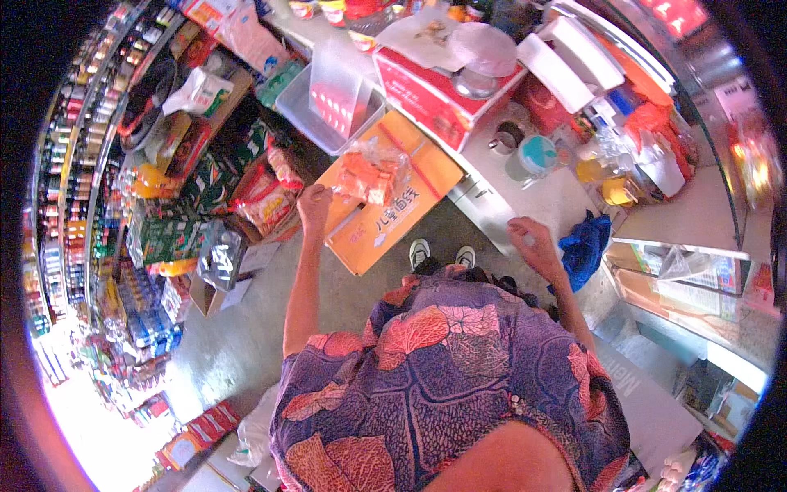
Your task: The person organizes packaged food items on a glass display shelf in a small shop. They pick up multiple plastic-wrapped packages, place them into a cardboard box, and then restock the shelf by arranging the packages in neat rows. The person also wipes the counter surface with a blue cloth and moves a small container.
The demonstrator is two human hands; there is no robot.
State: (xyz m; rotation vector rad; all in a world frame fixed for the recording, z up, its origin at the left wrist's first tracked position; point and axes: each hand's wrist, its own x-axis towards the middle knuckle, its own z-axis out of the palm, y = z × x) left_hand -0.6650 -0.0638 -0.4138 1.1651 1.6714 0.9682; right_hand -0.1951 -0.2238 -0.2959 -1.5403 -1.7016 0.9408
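My left hand, its fingers curled, is by the left edge of an orange cardboard carton; whether it touches the carton or pinches something small I cannot tell. On top of the carton lies a clear plastic bag of orange packets, slightly blurred. My right hand is held near the front edge of a light counter, fingers loosely bent. No object shows in it, but the inside of the hand is hidden. Close to my right wrist hangs a blue cloth.
Behind the carton are a clear plastic bin and a red box bearing a metal bowl. A teal-lidded jar stands on the counter. Packaged goods and stocked shelves line the left side, beside the concrete floor.
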